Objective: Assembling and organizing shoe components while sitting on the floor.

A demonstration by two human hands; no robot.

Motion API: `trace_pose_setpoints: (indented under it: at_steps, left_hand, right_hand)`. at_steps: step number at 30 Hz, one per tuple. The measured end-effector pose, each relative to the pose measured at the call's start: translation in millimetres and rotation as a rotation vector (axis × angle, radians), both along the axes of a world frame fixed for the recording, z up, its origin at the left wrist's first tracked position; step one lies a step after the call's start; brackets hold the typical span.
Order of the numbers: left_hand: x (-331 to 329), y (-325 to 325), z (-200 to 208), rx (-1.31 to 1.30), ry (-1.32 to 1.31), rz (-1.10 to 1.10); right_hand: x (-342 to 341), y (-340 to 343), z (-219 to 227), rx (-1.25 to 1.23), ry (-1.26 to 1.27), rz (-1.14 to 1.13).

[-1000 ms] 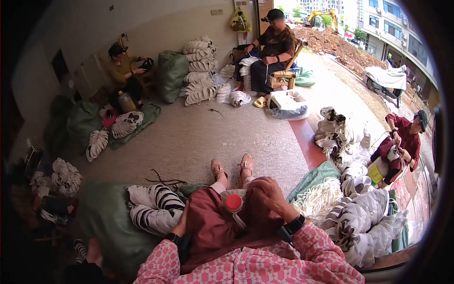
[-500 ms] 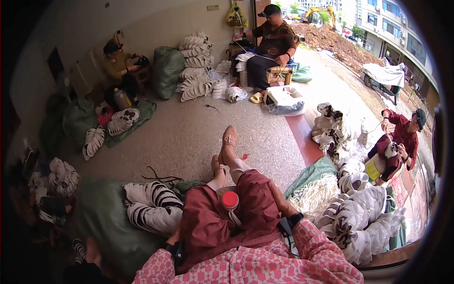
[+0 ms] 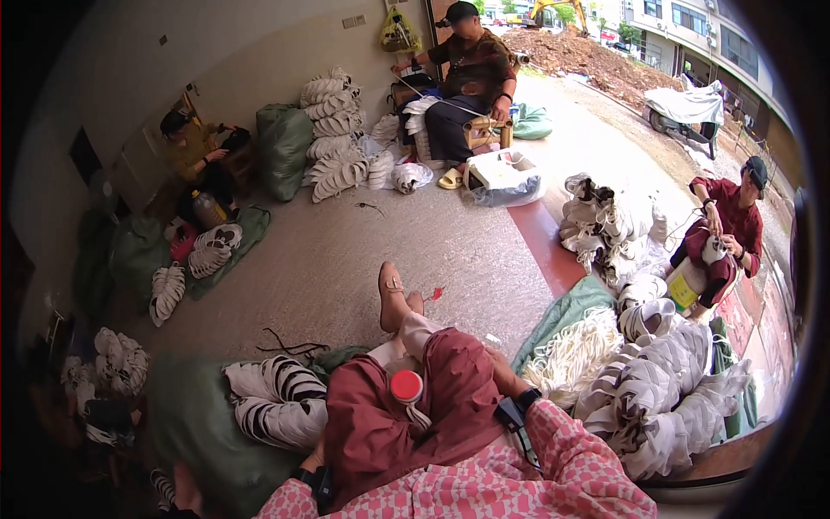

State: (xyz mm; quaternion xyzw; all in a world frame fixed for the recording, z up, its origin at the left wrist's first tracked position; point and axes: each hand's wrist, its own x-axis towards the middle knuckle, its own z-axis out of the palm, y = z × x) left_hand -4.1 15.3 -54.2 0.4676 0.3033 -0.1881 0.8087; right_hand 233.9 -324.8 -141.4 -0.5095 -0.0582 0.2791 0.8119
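My left hand [image 3: 316, 455] lies against the outer side of my left thigh, its fingers hidden. My right hand [image 3: 501, 370] rests beside my right knee, and its fingers do not show clearly. Dark red trousers [image 3: 458, 368] cover my crossed legs. Held between my thighs stands a container with a red lid [image 3: 405, 385] and a pale strap. Left of my leg, a bundle of white, dark-edged shoe uppers [image 3: 278, 402] leans on a green sack [image 3: 194, 415]. Near my right hand is a heap of white cord [image 3: 572, 355] on green cloth.
More stacked white uppers [image 3: 657, 381] lie at the right. A seated person [image 3: 735, 221] works there. Another person [image 3: 471, 78] sits at the back beside a tall stack [image 3: 333, 130], and a third [image 3: 186, 147] at the far left. A white box [image 3: 506, 177] stands on the floor.
My view has shifted slightly. My feet have drawn closer together, one now overlapping the other. The person at the right has lowered a raised hand. My own hands stay at my legs.
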Motion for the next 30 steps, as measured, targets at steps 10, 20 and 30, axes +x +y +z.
trace_pose_setpoints:
  at_steps: [10, 20, 30]
  left_hand:
    - [-2, -4, 20, 0.089, 0.048, -0.056]
    - [-27, 57, 68, 0.357, 0.063, -0.258]
    - [65, 43, 103, 0.968, -0.54, -0.485]
  right_hand:
    - [38, -26, -10, -0.947, -0.461, -0.264]
    - [-46, -117, 8, -0.514, 0.066, 0.721]
    - [-1, -72, 191, -0.71, -0.581, 0.196]
